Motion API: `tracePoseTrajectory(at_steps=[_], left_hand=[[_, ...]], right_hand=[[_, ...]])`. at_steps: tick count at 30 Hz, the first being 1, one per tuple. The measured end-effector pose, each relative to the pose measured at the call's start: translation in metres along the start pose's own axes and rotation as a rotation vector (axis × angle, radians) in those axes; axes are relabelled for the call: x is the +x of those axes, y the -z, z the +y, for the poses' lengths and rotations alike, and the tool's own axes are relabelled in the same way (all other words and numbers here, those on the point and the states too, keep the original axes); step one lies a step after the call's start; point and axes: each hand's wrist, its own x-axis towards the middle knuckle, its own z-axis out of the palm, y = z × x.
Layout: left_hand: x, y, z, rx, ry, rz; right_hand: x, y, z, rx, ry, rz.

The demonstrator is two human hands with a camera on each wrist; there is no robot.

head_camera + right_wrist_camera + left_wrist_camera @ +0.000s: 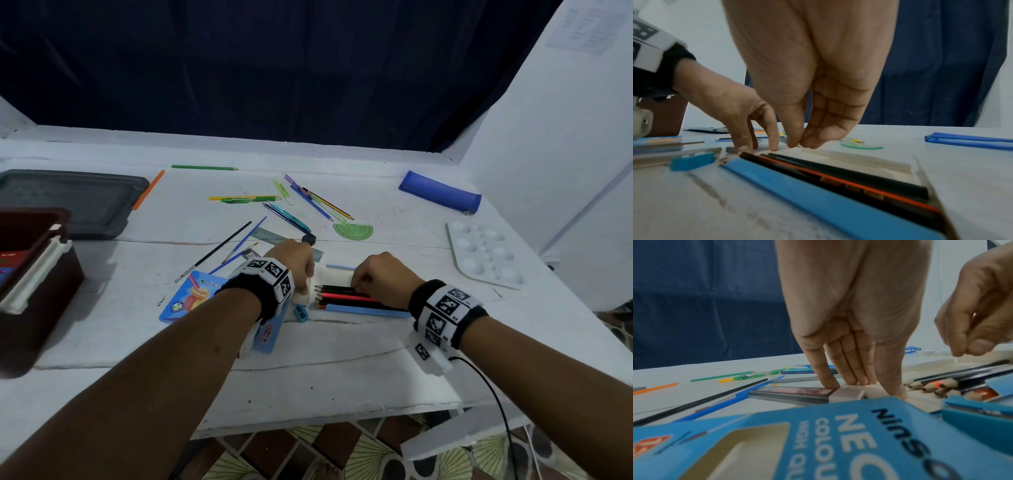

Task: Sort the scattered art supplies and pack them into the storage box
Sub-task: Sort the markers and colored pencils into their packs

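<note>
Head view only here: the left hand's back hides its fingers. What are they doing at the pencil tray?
Observer: The left hand keeps its fingers straight, tips pressing down at the end of the white tray, beside the pencil tips.
Operator: And the right hand's grip?
Observer: The right hand bunches thumb and fingertips at the tray's far rim. I cannot tell whether they pinch anything.
Operator: The blue box under the left wrist?
Observer: The blue box reads "NEO COLOU", cut off.

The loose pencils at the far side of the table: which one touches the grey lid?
The orange pencil. Its lower end lies against the right edge of the grey lid. The green pencil lies apart, farther back on the table.
</note>
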Motion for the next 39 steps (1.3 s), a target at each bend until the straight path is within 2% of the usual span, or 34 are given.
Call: tracePoseTrajectory(at_steps=[3, 8, 13, 18, 24, 34, 37, 39], left_hand=[[0.001, 0.0, 0.0, 0.001, 0.003, -0.005], [0.001, 0.001, 0.0, -0.001, -0.003, -0.014], [0.001, 0.002, 0.001, 0.011, -0.008, -0.019], [0.0, 0.002, 0.001, 0.008, 0.002, -0.007], [-0.001, 0.001, 0.003, 0.019, -0.002, -0.005], [-0.001, 0.0, 0.001, 0.021, -0.004, -0.002], [-0.002, -0.001, 0.001, 0.022, -0.004, 0.01], [-0.002, -0.001, 0.001, 0.028, -0.007, 0.02]], right_hand=[[0.0, -0.003, -0.011, -0.013, 0.093, -0.08], [0.004, -0.007, -0.012, -0.097, 0.063, -0.078], [0.002, -0.002, -0.013, -0.113, 0.087, -0.175], [0.018, 0.017, -0.008, -0.02, 0.033, 0.014], [0.03, 0.0, -0.003, -0.136, -0.066, -0.084], [0.025, -0.005, -0.002, -0.174, -0.036, -0.147], [0.025, -0.006, -0.012, -0.226, -0.042, -0.11], [0.029, -0.009, -0.019, -0.223, 0.017, -0.062]])
